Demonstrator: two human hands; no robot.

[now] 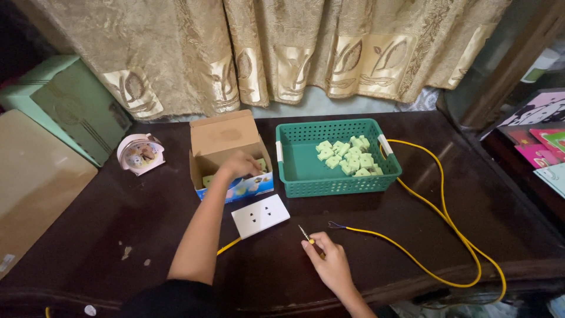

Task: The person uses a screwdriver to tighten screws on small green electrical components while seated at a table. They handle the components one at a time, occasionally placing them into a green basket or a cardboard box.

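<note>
My left hand point(238, 165) reaches into an open cardboard box point(226, 136) and closes on a pale green plug piece point(261, 165) inside it. My right hand point(328, 259) rests on the dark wooden table point(106, 235) and grips a small screwdriver point(306, 235) with a yellow handle, its tip pointing up and left. A white socket plate point(260, 215) lies flat between my hands, with a yellow cable coming out at its lower left. The bare end of another yellow cable point(424, 200) lies just right of the screwdriver.
A green plastic basket point(300, 171) holding several pale green pieces stands right of the box. The yellow cable loops along the table's right side. A pink alarm clock point(140, 153) sits at the left. Gold curtains hang behind. A green case stands off the table's left.
</note>
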